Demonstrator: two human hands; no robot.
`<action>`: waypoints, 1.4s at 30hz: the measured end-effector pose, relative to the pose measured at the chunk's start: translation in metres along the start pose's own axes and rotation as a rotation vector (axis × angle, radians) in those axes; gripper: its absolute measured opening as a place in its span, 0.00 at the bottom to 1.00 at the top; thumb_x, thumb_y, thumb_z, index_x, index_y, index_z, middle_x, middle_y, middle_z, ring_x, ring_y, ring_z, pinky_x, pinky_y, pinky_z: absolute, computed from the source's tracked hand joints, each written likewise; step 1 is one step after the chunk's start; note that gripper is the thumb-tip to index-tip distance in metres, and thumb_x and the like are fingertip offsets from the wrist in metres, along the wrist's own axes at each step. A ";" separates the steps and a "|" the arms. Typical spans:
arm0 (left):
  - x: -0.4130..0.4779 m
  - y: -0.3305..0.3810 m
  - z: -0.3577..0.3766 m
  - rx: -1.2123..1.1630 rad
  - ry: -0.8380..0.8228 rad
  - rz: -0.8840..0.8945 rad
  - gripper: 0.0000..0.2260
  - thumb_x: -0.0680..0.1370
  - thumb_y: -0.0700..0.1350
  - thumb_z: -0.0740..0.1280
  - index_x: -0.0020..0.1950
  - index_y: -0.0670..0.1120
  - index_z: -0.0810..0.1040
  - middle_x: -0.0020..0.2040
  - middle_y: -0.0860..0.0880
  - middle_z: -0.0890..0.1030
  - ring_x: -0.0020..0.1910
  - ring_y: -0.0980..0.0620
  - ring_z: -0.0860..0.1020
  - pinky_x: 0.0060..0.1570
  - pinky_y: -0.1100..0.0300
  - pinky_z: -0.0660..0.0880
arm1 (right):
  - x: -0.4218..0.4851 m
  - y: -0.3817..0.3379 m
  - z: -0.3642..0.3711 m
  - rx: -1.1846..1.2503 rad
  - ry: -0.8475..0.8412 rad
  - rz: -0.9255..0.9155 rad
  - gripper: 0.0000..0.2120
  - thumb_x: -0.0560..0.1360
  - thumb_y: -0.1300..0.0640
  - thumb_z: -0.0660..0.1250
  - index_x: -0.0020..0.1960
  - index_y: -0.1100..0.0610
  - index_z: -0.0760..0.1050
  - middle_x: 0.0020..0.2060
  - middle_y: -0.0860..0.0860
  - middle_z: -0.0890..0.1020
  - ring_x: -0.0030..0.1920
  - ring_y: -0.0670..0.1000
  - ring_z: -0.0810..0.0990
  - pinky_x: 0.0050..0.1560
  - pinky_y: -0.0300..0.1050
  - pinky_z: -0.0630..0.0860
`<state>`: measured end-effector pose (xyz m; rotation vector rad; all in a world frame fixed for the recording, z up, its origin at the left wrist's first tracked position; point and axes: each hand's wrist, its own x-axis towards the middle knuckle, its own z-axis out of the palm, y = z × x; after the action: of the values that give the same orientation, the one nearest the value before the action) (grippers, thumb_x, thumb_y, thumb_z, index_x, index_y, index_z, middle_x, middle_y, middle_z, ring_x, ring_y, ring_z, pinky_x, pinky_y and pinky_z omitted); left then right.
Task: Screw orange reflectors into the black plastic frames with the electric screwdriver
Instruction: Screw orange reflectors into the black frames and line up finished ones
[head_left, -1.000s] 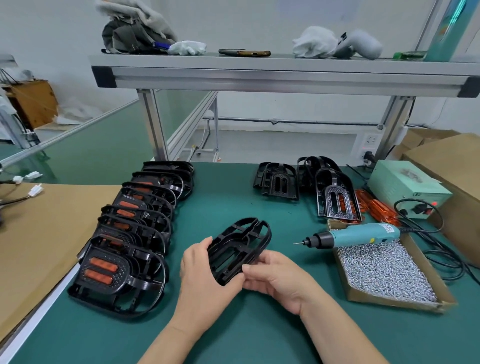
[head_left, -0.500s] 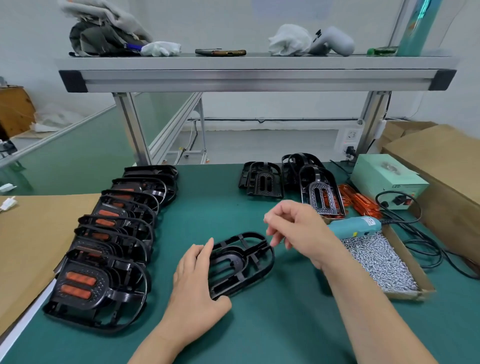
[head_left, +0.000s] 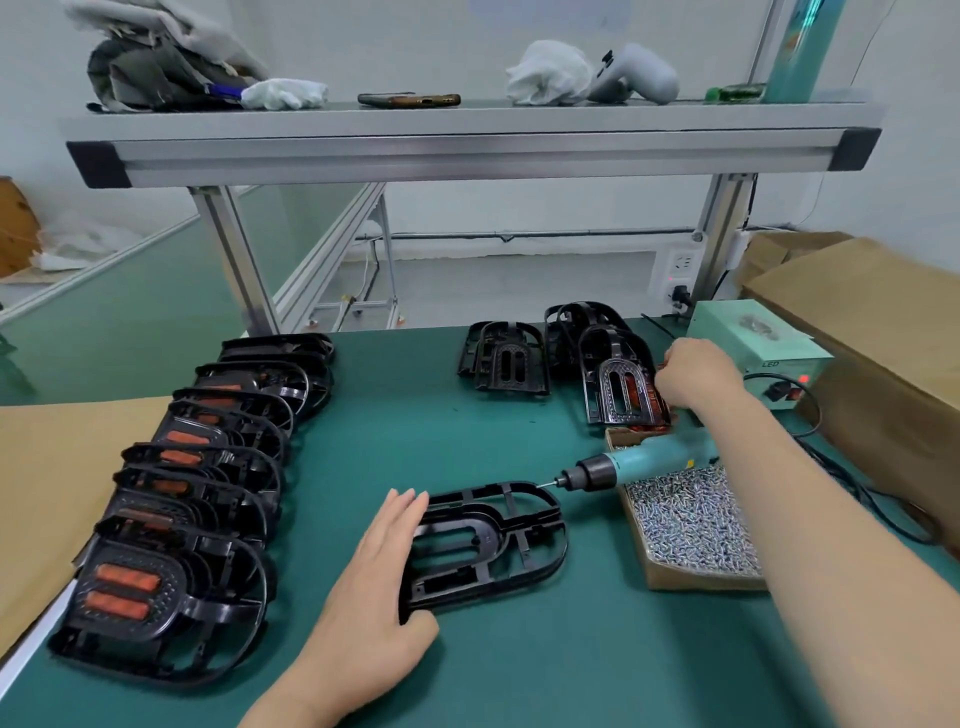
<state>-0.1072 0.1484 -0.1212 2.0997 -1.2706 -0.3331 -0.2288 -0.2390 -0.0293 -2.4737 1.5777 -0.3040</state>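
Observation:
One empty black plastic frame (head_left: 493, 535) lies flat on the green mat in front of me. My left hand (head_left: 374, 587) rests on its left edge, fingers straight and thumb at its near corner. My right hand (head_left: 693, 376) is stretched to the back right, fingers curled down onto the pile of orange reflectors (head_left: 665, 415) behind an upright frame (head_left: 618, 384). Its fingertips are hidden, so I cannot tell whether it holds one. The teal electric screwdriver (head_left: 649, 460) lies on the screw box (head_left: 691, 525), its bit almost touching the frame's far edge.
A row of frames with orange reflectors fitted (head_left: 171, 519) runs along the left. More empty frames (head_left: 506, 358) stand at the back. A green power unit (head_left: 753, 343) and a cardboard box (head_left: 857, 312) are on the right, with cables beside them. A shelf (head_left: 467, 150) spans overhead.
The frame went from held in both hands to lying flat under my left hand. My right hand let go of it and moved back right to the reflector pile.

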 end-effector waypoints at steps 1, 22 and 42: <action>0.000 -0.001 0.000 -0.005 0.005 0.001 0.43 0.66 0.44 0.60 0.79 0.62 0.49 0.78 0.69 0.45 0.77 0.68 0.40 0.74 0.62 0.51 | 0.004 0.004 0.000 -0.062 -0.046 0.023 0.05 0.75 0.64 0.61 0.47 0.64 0.75 0.49 0.61 0.80 0.45 0.60 0.77 0.44 0.49 0.75; 0.000 -0.005 0.001 -0.078 0.014 0.078 0.14 0.68 0.59 0.65 0.54 0.67 0.76 0.76 0.70 0.56 0.73 0.70 0.60 0.67 0.63 0.64 | 0.017 0.029 0.013 -0.396 -0.008 0.058 0.05 0.73 0.64 0.64 0.40 0.57 0.73 0.33 0.54 0.72 0.41 0.59 0.76 0.42 0.49 0.73; -0.001 -0.001 0.005 -0.130 0.154 0.092 0.15 0.65 0.62 0.75 0.37 0.53 0.76 0.60 0.66 0.70 0.64 0.55 0.71 0.59 0.61 0.69 | -0.095 -0.043 -0.005 0.735 -0.019 -0.315 0.08 0.75 0.59 0.70 0.42 0.45 0.81 0.31 0.42 0.84 0.25 0.45 0.78 0.31 0.38 0.75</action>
<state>-0.1093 0.1478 -0.1256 1.9124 -1.2166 -0.2035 -0.2323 -0.1357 -0.0194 -2.0906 0.8310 -0.7469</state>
